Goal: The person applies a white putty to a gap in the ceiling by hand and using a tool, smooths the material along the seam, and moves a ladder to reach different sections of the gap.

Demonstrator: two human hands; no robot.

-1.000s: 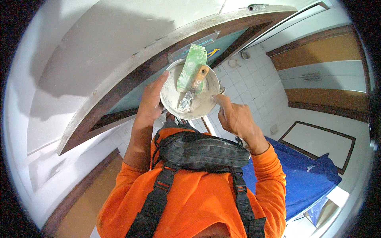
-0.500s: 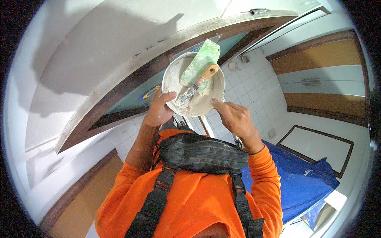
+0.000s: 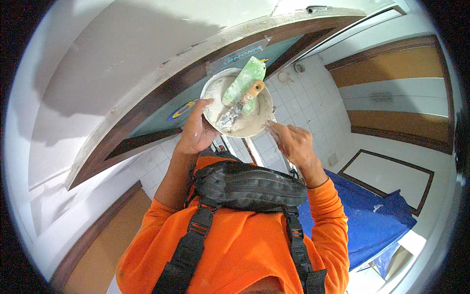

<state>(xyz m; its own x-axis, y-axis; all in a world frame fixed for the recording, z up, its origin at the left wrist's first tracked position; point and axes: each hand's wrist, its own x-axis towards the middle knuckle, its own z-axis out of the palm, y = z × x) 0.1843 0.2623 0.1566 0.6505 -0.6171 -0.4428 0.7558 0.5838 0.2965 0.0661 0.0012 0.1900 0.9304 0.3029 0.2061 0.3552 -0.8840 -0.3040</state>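
A white round bowl of pale paste is raised at chest height. A green flat spreader lies across it, beside a putty knife with a wooden handle and a paste-smeared blade. My left hand grips the bowl from the lower left, thumb over the rim. My right hand is at the right rim, fingers curled against it; whether a small object is also in them I cannot tell. A black pouch crosses my orange top.
A dark-framed door with a glass panel and stickers curves behind the bowl. Below are tiled floor and pale rails, possibly a ladder. A blue sheet is draped at lower right, near a framed white panel; doors with brown panels stand right.
The bowl has risen slightly and shifted a little right over the last second, with a small dip lately. My left thumb sits lower on its rim. The right hand stays at the rim.
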